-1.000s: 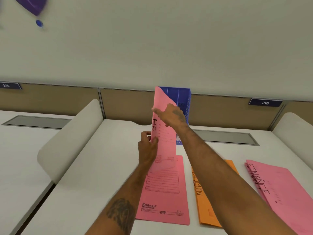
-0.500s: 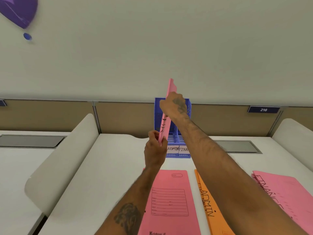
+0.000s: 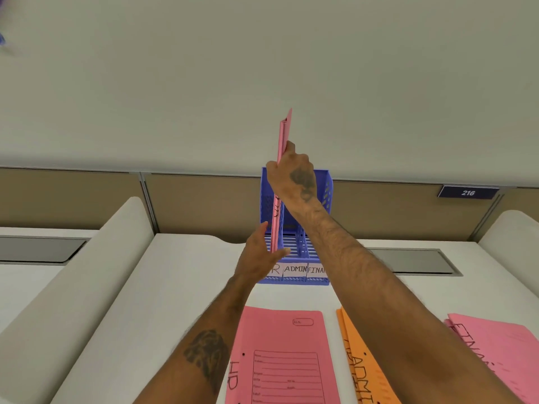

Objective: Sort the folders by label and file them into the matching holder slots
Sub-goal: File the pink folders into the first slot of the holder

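A pink folder (image 3: 282,135) stands upright and edge-on, its lower end inside the leftmost slot of the blue holder (image 3: 326,196). My right hand (image 3: 294,177) grips its upper part. My left hand (image 3: 262,252) pinches its lower front edge just above the holder's front lip. Paper labels on the holder's front read ADMIN (image 3: 295,269) and FINA; the leftmost label is half hidden behind my left hand. On the desk lie a pink HR folder (image 3: 280,354), an orange ADMIN folder (image 3: 364,371) and a pink FINANCE folder (image 3: 501,351).
The holder stands at the back of a white desk (image 3: 175,287) against a tan partition with a 216 plate (image 3: 467,192). Curved white dividers (image 3: 96,263) flank the desk on both sides. A grey cable hatch (image 3: 414,260) lies right of the holder.
The pink folder turned from facing me to edge-on and came down into the holder's leftmost slot. Both hands followed it, and the view tilted down.
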The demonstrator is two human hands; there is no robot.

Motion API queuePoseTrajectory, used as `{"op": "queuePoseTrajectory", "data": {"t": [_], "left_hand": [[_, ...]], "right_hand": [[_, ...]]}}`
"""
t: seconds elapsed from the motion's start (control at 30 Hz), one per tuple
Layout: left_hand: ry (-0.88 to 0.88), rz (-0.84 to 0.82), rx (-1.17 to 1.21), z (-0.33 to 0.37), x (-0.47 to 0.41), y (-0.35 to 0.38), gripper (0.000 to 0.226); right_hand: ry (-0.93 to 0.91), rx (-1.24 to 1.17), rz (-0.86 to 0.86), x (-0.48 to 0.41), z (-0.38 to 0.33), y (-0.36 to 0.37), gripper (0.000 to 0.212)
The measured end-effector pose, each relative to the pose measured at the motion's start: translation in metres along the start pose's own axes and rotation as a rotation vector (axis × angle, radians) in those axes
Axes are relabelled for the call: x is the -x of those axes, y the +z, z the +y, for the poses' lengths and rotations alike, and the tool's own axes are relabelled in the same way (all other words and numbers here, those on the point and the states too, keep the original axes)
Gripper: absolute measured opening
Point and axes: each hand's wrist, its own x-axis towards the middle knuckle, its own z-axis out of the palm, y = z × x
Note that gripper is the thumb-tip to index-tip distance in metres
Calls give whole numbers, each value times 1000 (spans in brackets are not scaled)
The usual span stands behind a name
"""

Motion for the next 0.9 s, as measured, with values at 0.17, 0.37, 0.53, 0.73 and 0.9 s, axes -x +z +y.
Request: {"op": "queuePoseTrajectory", "data": {"t": [0.17,0.37,0.53,0.73,0.9], "left_hand": [[28,-217,-518,-51,-28,9,110],[-11,-363,-629,-89,-45,26,113],[-73,-438,-621,-106,-47,37,112],[-98,-459,-637,-115,-38,37,109],[-95,-475,-636,-112,-37,33,106]], "right_hand": [[-57,57,-24,-21,29,30,49],[-67,69,-26,-33,58,69,55],[-55,36,-38,-34,73,99,56],[-62,30,-76,-18,89,128,55],[-35,82,-130,-8,98,147,55]]}}
